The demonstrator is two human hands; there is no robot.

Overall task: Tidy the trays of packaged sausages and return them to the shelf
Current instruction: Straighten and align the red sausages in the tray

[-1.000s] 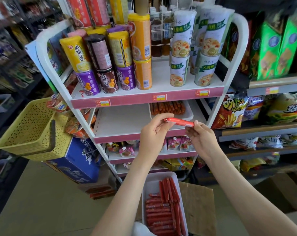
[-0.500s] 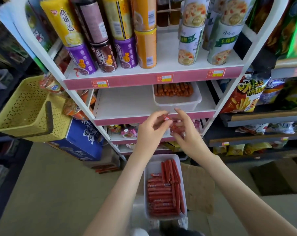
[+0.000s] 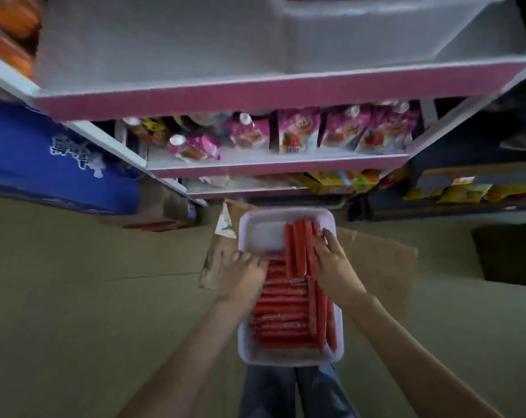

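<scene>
A white foam tray [image 3: 260,236] rests on my knees, low in the middle of the view. Red packaged sausages [image 3: 281,315] fill most of it: a stack lies crosswise, and a few run lengthwise along the right side [image 3: 298,251]. The far left corner of the tray is bare. My left hand [image 3: 243,274] rests its fingers on the upper end of the crosswise stack. My right hand [image 3: 331,263] lays straight fingers on the lengthwise sausages by the right rim. A second white tray [image 3: 376,28] sits blurred on the pink-edged shelf [image 3: 255,93] above.
Pink pouches [image 3: 298,132] line the shelf below, and yellow packets [image 3: 337,178] lie on the lowest one. A blue carton [image 3: 44,158] stands at the left. Flat cardboard [image 3: 376,260] lies on the floor beside the tray. Dark shelving with snack bags [image 3: 460,193] stands to the right.
My head has tipped down from the shelf to the tray. Both hands came down from holding one sausage in the air and now lie on the sausages in the tray.
</scene>
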